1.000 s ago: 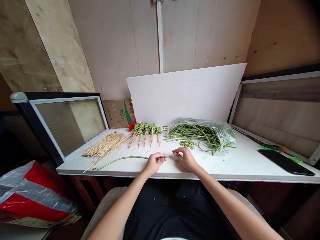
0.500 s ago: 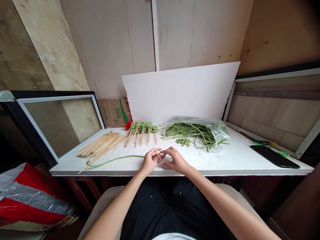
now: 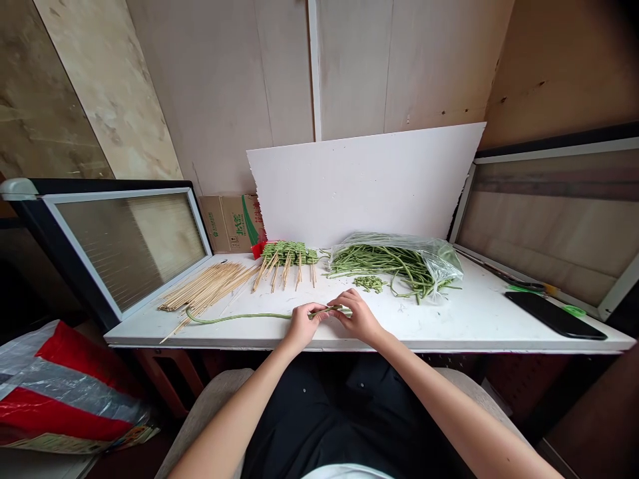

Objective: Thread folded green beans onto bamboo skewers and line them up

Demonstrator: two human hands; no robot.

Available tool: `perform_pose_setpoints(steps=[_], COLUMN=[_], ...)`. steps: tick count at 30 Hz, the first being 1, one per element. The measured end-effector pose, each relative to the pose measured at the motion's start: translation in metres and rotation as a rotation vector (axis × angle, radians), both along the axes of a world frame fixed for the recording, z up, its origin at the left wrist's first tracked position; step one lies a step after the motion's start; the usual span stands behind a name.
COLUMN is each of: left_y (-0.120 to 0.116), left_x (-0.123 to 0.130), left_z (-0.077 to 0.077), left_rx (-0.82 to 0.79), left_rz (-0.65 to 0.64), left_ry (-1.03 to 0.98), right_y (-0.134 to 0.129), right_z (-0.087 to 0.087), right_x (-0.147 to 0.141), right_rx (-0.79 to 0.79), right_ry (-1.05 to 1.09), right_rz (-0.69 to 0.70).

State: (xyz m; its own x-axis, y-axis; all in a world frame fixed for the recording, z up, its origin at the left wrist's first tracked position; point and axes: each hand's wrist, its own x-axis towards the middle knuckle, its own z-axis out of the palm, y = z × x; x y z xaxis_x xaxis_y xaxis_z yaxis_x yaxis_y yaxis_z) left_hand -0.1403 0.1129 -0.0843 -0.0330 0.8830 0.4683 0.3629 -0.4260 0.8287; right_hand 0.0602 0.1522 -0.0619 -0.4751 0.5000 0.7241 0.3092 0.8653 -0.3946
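Observation:
A long green bean (image 3: 239,317) trails left from my fingers across the table, its curled end over the loose skewers. My left hand (image 3: 303,324) is closed on the bean near its right end. Close beside it, my right hand (image 3: 359,318) pinches the same bean by its end, fingers bent around it. Just beyond my hands lies a small heap of short bean pieces (image 3: 369,284). Farther back to the left, green bean skewers (image 3: 289,253) are stacked with their sticks pointing toward me.
Loose bamboo skewers (image 3: 210,286) spread over the left of the white table (image 3: 469,329). A clear plastic bag (image 3: 444,259) of long beans sits at the back right. A black phone (image 3: 554,314) lies far right, near scissors (image 3: 529,287). A cardboard box (image 3: 227,223) stands behind.
Both hands have shifted slightly right with the bean, and its curled end has slid right too. The right fingers have closed on the bean's end. The view has turned a little.

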Motion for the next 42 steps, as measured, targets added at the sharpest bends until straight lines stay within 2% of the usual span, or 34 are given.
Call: perform_pose_setpoints(steps=[10,17,25,28,36,42], left_y=[0.001,-0.001,-0.001,-0.002,-0.002,-0.003], left_x=[-0.001,-0.002,-0.005,-0.006,-0.004,-0.002], left_z=[-0.001,-0.002,0.001,0.003,0.004,0.002], left_rx=[0.046,0.055,-0.023,-0.033,0.019,0.012], left_rz=[-0.024,-0.130,-0.252,-0.265,-0.233,-0.203], left_ry=[0.063,0.099,0.043,0.034,0.006,0.016], right_y=[-0.005,-0.013,-0.013,-0.014,-0.017,-0.011], right_z=[0.001,-0.005,-0.009,-0.008,0.004,0.003], right_x=[-0.001,-0.008,-0.010,-0.011,-0.008,-0.005], right_rx=[-0.021,-0.167,-0.309,-0.273,0.038,0.076], right_ry=[-0.020,0.042,0.104,0.113,0.041,0.028], right_rz=[0.035,0.077,0.066,0.073,0.030,0.006])
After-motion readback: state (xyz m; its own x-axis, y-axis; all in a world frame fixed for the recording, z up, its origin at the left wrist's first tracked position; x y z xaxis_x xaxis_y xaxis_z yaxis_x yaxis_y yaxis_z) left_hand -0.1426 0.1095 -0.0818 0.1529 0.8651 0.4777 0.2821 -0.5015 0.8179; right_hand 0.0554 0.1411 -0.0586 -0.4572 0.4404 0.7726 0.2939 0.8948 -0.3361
